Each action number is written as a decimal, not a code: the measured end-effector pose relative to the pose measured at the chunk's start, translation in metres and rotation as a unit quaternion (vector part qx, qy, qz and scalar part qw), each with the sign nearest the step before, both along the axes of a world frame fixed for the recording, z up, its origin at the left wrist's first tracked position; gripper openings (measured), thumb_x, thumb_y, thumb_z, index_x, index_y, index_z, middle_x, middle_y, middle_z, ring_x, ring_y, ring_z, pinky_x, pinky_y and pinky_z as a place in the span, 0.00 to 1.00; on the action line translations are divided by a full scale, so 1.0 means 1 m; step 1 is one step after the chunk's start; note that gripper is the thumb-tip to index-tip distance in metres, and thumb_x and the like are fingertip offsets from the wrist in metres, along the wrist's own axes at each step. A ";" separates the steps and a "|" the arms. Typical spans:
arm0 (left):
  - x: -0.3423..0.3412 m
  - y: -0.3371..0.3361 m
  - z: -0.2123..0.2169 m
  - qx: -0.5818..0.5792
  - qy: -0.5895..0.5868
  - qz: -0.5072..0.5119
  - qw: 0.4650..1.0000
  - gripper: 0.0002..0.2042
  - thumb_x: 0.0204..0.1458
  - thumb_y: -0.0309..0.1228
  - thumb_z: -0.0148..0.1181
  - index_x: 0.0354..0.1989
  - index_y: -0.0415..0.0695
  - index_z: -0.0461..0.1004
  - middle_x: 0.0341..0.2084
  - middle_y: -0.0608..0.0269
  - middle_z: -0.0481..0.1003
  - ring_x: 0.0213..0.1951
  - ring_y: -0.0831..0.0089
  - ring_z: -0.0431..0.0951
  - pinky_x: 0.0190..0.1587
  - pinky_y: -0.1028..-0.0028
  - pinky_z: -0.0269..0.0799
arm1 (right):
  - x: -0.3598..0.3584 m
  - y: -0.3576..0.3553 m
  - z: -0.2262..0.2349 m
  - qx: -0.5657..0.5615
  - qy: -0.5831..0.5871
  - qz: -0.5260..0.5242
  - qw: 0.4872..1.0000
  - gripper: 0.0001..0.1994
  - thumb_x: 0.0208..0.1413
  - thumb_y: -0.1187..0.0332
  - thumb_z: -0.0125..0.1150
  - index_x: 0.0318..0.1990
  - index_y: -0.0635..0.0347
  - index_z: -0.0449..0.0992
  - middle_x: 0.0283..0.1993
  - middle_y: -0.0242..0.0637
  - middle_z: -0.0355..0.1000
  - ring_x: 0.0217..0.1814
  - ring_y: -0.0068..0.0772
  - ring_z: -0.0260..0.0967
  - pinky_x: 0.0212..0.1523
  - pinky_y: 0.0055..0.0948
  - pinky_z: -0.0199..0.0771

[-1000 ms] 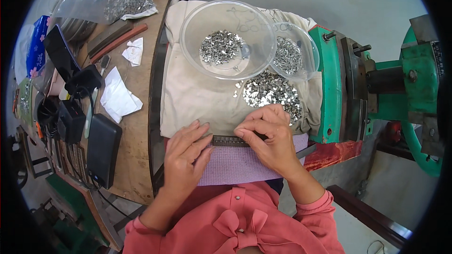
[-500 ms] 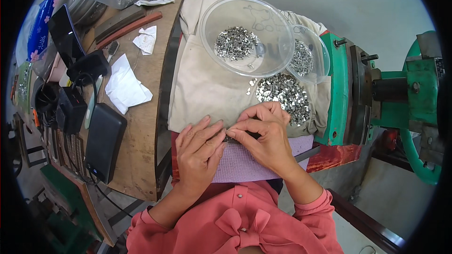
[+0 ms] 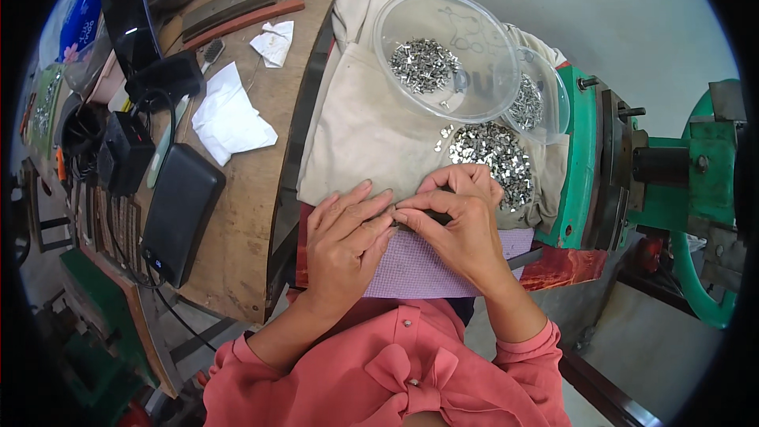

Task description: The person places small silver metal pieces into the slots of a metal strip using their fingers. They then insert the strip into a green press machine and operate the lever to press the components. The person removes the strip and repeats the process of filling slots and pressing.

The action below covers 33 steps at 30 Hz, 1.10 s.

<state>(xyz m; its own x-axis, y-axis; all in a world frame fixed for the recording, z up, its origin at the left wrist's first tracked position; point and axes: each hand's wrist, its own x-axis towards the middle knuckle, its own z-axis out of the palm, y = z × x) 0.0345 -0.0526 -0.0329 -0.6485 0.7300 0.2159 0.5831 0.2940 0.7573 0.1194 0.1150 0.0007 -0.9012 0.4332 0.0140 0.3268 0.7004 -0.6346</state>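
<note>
My left hand [image 3: 344, 229] rests at the near edge of the beige cloth [image 3: 352, 126], its outer fingers stretched side by side. Its index finger and thumb come together beside my right fingertips, at something too small to make out. My right hand [image 3: 462, 217] has thumb and index finger pinched at that same spot, and its other fingers curl over a dark piece that is mostly hidden. Beyond my right hand lies a heap of small shiny metal pieces [image 3: 494, 158], with a few loose ones beside it. Under my wrists a purple textured mat [image 3: 419, 269] shows.
Behind the heap stand a large clear plastic bowl [image 3: 494, 39] and a smaller clear tub [image 3: 559, 103], both holding small metal parts. Green machinery [image 3: 575, 154] borders the right. On the wooden table [image 3: 237, 245] at left lie a black power bank [image 3: 183, 213], cables and white tissue [image 3: 231, 115].
The whole view has shifted, so the bowls and heap appear farther right. Both hands stay together at the cloth's near edge in almost the same pose.
</note>
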 end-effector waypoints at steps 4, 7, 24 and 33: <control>0.002 -0.001 0.001 0.005 -0.002 0.008 1.000 0.10 0.50 0.27 0.69 0.42 0.45 0.84 0.50 0.66 0.81 0.60 0.63 0.75 0.65 0.55 0.61 | 0.001 0.003 0.004 0.001 -0.009 0.017 1.000 0.08 0.45 0.59 0.76 0.32 0.48 0.88 0.40 0.23 0.73 0.53 0.35 0.61 0.55 0.42 0.49; 0.001 0.000 0.000 0.006 0.003 0.006 1.000 0.10 0.51 0.28 0.69 0.42 0.45 0.84 0.49 0.67 0.81 0.60 0.65 0.75 0.64 0.56 0.61 | 0.001 0.004 0.002 0.003 -0.006 0.015 1.000 0.08 0.45 0.59 0.76 0.31 0.48 0.88 0.40 0.23 0.73 0.53 0.36 0.62 0.55 0.42 0.49; 0.001 0.001 0.001 0.008 -0.013 0.007 1.000 0.13 0.48 0.25 0.71 0.43 0.46 0.84 0.49 0.64 0.82 0.60 0.61 0.76 0.65 0.55 0.61 | 0.008 0.010 0.007 0.010 -0.028 0.014 0.999 0.09 0.44 0.58 0.77 0.32 0.48 0.88 0.40 0.23 0.73 0.52 0.35 0.61 0.55 0.42 0.49; 0.001 0.000 0.001 0.006 -0.004 0.005 1.000 0.13 0.47 0.24 0.71 0.43 0.46 0.84 0.49 0.64 0.82 0.60 0.60 0.76 0.65 0.55 0.61 | 0.007 0.008 0.006 0.023 -0.018 0.005 1.000 0.09 0.44 0.58 0.77 0.31 0.48 0.88 0.39 0.23 0.73 0.51 0.35 0.61 0.55 0.41 0.49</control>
<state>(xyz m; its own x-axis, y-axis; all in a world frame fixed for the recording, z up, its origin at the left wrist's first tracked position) 0.0350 -0.0523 -0.0319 -0.6583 0.7202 0.2188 0.5733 0.2914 0.7657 0.1261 0.1227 0.0064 -0.9061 0.4231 0.0009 0.3413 0.7321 -0.5895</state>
